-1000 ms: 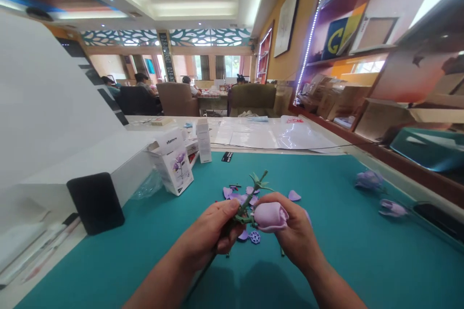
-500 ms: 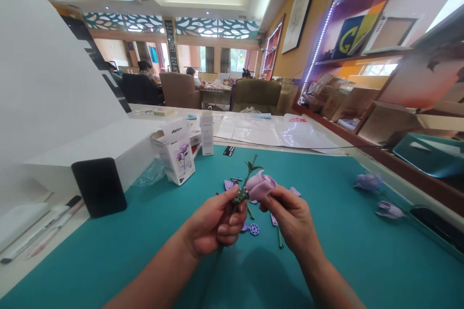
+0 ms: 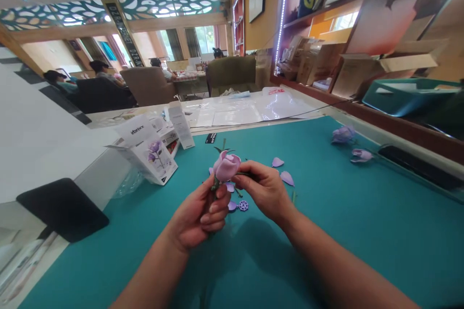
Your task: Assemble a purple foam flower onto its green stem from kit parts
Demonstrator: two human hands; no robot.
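My left hand (image 3: pixel 203 215) is closed around the green stem of a purple toy flower (image 3: pixel 226 166), which it holds upright over the teal mat. The bloom is cup-shaped, with thin green leaves behind it. Thumb and fingers of my right hand (image 3: pixel 266 190) are pinched together at the bloom's right edge; what is between them, if anything, is hidden. Behind and below the hands lie loose purple petals (image 3: pixel 287 178), a small purple wheel-shaped piece (image 3: pixel 243 205) and a green stem piece (image 3: pixel 294 197).
A white box with a flower picture (image 3: pixel 156 160) stands left, beside a slim white box (image 3: pixel 182 125). A black panel (image 3: pixel 65 210) leans nearer me. Two more purple flowers, one full bloom (image 3: pixel 342 134) and one bud (image 3: pixel 361 155), lie right. People sit at the back.
My view has turned right and tilted. The bloom now stands upright above my left hand, where before it leaned toward my right fingers. My right hand remains pinched beside it.
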